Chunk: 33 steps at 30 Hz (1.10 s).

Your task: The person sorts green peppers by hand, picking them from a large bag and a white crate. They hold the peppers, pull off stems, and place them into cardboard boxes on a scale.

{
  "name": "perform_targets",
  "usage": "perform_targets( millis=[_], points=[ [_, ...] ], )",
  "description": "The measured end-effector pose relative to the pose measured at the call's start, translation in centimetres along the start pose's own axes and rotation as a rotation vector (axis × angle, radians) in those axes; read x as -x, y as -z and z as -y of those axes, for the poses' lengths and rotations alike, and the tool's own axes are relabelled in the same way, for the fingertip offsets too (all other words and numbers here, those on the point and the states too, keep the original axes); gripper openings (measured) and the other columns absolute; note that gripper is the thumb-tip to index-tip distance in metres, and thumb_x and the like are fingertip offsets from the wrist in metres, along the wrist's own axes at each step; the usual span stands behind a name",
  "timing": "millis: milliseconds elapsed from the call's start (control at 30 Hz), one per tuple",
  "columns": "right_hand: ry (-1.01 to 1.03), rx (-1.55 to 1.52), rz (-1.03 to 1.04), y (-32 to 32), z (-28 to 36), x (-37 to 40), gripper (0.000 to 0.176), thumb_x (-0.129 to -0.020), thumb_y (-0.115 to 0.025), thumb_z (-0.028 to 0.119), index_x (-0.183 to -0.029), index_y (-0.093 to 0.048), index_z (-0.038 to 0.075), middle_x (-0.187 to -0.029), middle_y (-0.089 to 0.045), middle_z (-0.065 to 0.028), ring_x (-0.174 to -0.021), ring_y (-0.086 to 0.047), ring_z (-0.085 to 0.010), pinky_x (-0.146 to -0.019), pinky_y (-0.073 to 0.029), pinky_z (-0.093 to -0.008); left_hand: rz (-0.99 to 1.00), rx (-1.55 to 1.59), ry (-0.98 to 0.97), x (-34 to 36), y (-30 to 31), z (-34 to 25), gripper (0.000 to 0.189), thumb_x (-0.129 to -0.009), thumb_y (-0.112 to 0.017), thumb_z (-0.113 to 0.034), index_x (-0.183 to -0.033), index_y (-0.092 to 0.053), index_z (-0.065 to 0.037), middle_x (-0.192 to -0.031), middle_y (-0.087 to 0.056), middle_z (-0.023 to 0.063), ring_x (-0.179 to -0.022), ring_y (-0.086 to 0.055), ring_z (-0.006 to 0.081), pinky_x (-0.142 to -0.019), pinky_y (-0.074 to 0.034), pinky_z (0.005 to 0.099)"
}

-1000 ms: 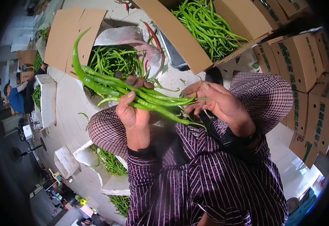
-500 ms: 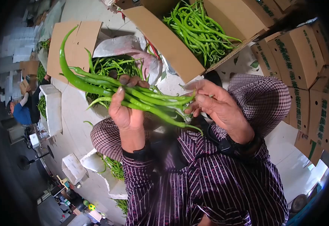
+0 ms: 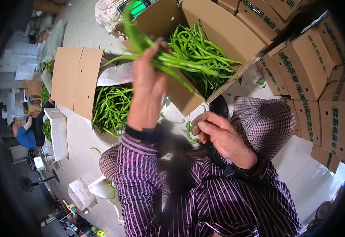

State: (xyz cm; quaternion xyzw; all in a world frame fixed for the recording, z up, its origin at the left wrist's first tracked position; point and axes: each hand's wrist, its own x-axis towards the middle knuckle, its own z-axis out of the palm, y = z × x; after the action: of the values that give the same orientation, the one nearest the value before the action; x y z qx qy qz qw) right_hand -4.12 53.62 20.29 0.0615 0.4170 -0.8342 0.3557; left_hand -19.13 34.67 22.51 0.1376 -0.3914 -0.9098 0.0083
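Note:
My left hand [image 3: 150,75] is closed round a bunch of long green chili peppers [image 3: 172,63], raised over the near side of an open cardboard box [image 3: 227,29]. Their upper ends are blurred by motion. Inside the box lies a heap of green chili peppers [image 3: 198,43]. My right hand [image 3: 224,136] hangs lower down, near my knee, with thumb and fingers curled together; whatever they hold, if anything, is hidden. Beside its fingertips a few curled green pepper pieces [image 3: 189,132] show.
A container of green peppers [image 3: 113,108] stands left, beside a cardboard flap [image 3: 77,79]. Printed cartons [image 3: 299,71] are stacked at right. A scale with a lit green display [image 3: 137,8] is behind the box. A person in blue [image 3: 25,136] works far left near a white foam box [image 3: 58,134].
My left hand has moved up and away with the pepper bunch, towards the box. My right hand has let go of the pepper ends and dropped lower, its fingers curling in.

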Motion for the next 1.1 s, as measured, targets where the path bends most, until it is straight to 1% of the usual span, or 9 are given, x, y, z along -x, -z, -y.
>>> perform_targets(
  millis=[200,267,367,467,600,633,733,867,1100],
  points=[
    [-0.012,0.058,0.009,0.4,-0.4,-0.1,0.017,-0.098,-0.051,0.015,-0.107,-0.058,0.002,-0.09,-0.061,-0.0019,-0.078,-0.053,-0.0069,-0.072,-0.044,-0.0214,-0.254,-0.767,-0.251,0.5,1.4,5.0,0.046,-0.088,-0.059,-0.011,-0.129,-0.043,0.002,-0.115,-0.058,0.0125,-0.112,-0.051,0.024,-0.094,-0.04,0.0409],
    [-0.012,0.066,-0.001,0.7,-0.9,-0.3,0.018,-0.098,-0.051,0.015,-0.107,-0.058,0.001,-0.09,-0.061,-0.0024,-0.078,-0.053,-0.007,-0.071,-0.044,-0.0214,-0.128,-0.867,-0.222,1.6,1.9,3.9,0.049,-0.085,-0.058,-0.008,-0.132,-0.044,-0.001,-0.12,-0.057,0.014,-0.113,-0.053,0.0315,-0.095,-0.041,0.0441],
    [-0.018,0.065,-0.001,0.7,-1.4,-0.7,0.018,-0.098,-0.052,0.014,-0.107,-0.058,0.001,-0.09,-0.061,-0.0032,-0.077,-0.053,-0.0072,-0.071,-0.045,-0.0214,0.512,-1.984,-0.377,1.6,3.4,3.8,0.051,-0.075,-0.06,-0.006,-0.126,-0.054,-0.012,-0.121,-0.056,0.0169,-0.112,-0.052,0.0354,-0.09,-0.043,0.0413],
    [-0.039,0.059,0.016,0.4,-1.3,-0.7,0.017,-0.097,-0.052,0.014,-0.107,-0.058,0.001,-0.09,-0.062,-0.0037,-0.077,-0.053,-0.0073,-0.072,-0.045,-0.0214,0.526,-2.272,-0.675,2.1,3.7,6.7,0.053,-0.078,-0.057,-0.009,-0.13,-0.05,-0.013,-0.133,-0.048,0.0165,-0.121,-0.046,0.0349,-0.096,-0.039,0.0435],
    [-0.08,0.059,0.018,0.1,-1.3,-0.7,0.017,-0.096,-0.054,0.013,-0.107,-0.058,0.001,-0.091,-0.061,-0.0035,-0.078,-0.054,-0.0071,-0.072,-0.045,-0.0213,0.542,-2.267,-0.882,-0.9,1.3,7.0,0.05,-0.08,-0.056,-0.012,-0.13,-0.05,-0.011,-0.128,-0.052,0.016,-0.122,-0.046,0.0317,-0.093,-0.04,0.0435],
    [-0.084,0.08,0.016,0.1,-1.3,-0.6,0.017,-0.096,-0.054,0.013,-0.107,-0.058,0.001,-0.091,-0.061,-0.0033,-0.078,-0.054,-0.0071,-0.072,-0.045,-0.0214,0.664,-2.375,-0.348,-1.7,0.6,6.6,0.047,-0.081,-0.057,-0.014,-0.128,-0.05,-0.009,-0.117,-0.059,0.0149,-0.116,-0.052,0.0274,-0.088,-0.042,0.0424],
    [-0.073,0.118,0.01,0.4,-1.0,-0.9,0.017,-0.096,-0.054,0.013,-0.107,-0.058,0.001,-0.09,-0.061,-0.003,-0.079,-0.054,-0.007,-0.073,-0.045,-0.0217,0.822,-2.464,0.032,-0.4,-1.0,5.4,0.042,-0.084,-0.057,-0.017,-0.125,-0.052,-0.009,-0.11,-0.062,0.0136,-0.104,-0.059,0.0251,-0.084,-0.043,0.0411],
    [-0.076,0.082,-0.01,0.5,-1.8,-1.4,0.017,-0.097,-0.052,0.013,-0.107,-0.059,0.001,-0.09,-0.061,-0.0031,-0.079,-0.053,-0.0072,-0.073,-0.044,-0.022,0.76,-1.936,-0.638,-0.3,4.1,5.8,0.051,-0.081,-0.064,-0.016,-0.129,-0.05,-0.005,-0.109,-0.063,0.0188,-0.101,-0.061,0.0327,-0.089,-0.044,0.0424],
    [-0.139,0.14,-0.046,0.2,-1.1,-1.6,0.016,-0.096,-0.052,0.011,-0.106,-0.059,0.001,-0.089,-0.061,-0.0032,-0.076,-0.053,-0.0071,-0.071,-0.044,-0.0213,0.778,-1.745,-0.112,7.1,0.5,-11.1,0.04,-0.084,-0.065,-0.015,-0.12,-0.057,0.0,-0.107,-0.063,0.0246,-0.097,-0.062,0.0389,-0.084,-0.05,0.0408]
  ],
)
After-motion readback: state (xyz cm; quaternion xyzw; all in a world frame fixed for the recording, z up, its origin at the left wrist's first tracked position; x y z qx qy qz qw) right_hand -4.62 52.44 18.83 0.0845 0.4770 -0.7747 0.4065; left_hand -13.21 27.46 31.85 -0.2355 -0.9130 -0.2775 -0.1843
